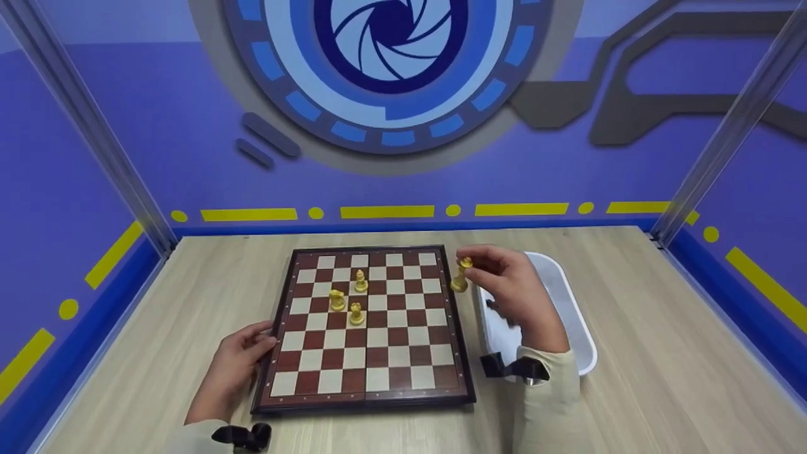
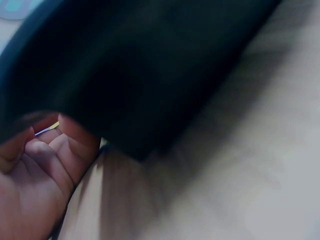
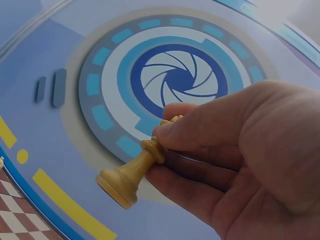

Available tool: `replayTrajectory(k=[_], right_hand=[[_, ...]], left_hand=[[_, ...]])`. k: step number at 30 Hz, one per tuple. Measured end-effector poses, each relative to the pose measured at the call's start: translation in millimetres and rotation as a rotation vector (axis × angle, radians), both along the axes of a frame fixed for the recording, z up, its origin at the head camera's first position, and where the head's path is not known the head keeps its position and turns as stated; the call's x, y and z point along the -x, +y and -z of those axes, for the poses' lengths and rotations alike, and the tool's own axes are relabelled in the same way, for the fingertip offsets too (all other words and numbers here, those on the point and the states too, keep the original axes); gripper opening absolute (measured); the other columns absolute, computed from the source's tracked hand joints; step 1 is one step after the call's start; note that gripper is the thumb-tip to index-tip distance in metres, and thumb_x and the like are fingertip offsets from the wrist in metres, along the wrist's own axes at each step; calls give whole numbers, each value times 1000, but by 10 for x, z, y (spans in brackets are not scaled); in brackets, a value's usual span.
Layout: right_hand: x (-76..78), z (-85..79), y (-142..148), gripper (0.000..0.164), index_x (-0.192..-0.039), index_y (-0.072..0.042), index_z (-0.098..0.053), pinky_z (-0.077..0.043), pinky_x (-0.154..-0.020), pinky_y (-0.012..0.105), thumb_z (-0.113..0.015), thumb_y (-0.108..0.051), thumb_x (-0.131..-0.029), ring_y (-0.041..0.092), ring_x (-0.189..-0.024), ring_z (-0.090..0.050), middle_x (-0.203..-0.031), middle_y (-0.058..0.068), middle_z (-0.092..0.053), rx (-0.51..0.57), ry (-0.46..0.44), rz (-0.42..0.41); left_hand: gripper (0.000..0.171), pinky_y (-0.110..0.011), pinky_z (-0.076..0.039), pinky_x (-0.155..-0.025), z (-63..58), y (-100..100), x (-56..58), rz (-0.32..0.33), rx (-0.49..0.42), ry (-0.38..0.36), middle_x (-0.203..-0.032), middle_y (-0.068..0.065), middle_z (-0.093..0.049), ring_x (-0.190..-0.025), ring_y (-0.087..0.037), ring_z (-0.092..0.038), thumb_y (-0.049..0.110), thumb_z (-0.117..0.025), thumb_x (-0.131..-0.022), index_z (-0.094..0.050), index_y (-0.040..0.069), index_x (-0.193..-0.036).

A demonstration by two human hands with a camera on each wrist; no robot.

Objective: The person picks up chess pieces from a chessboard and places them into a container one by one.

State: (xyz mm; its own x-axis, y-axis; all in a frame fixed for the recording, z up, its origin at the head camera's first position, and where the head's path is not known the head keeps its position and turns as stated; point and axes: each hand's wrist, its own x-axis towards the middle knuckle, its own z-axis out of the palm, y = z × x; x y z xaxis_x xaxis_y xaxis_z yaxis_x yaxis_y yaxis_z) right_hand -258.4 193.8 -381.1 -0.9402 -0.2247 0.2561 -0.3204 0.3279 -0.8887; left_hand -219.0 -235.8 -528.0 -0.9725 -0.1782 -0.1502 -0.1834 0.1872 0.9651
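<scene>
The right hand (image 1: 514, 290) pinches a yellow-gold, crown-topped chess piece (image 3: 127, 175) by its upper part, seemingly so the flared base stays free, and the left hand (image 1: 233, 359) grips the left rim of a dark-framed, brown-and-cream checkered board (image 1: 413, 337), likely to steady it. The held piece is just off the board's right edge, near a white, round-cornered tray (image 1: 586, 340) under the right wrist. Three yellow-gold standing chess pieces (image 1: 337, 301) cluster left of centre, leaving the right half's squares between them and the right hand.
</scene>
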Motion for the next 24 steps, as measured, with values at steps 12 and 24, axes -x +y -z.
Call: replayTrajectory(k=[12, 24], right_hand=[[-42, 16, 152, 26, -116, -18, -68, -44, -43, 31, -67, -15, -90, 19, -61, -54, -98, 12, -67, 59, -132, 105], [-2, 5, 260, 29, -118, -1, -67, -53, -77, 21, -64, 0, -89, 11, -90, -64, -112, 18, -67, 64, -16, 148]], left_hand=[[42, -25, -53, -64, 19, -24, -21, 28, 43, 17, -97, -4, -65, -77, -9, -62, 8, -58, -96, -52, 1, -137], [39, -25, -52, -62, 0, 1, -17, 18, 23, 16, -94, -2, -64, -76, -11, -62, 6, -56, -97, -54, 3, -135]])
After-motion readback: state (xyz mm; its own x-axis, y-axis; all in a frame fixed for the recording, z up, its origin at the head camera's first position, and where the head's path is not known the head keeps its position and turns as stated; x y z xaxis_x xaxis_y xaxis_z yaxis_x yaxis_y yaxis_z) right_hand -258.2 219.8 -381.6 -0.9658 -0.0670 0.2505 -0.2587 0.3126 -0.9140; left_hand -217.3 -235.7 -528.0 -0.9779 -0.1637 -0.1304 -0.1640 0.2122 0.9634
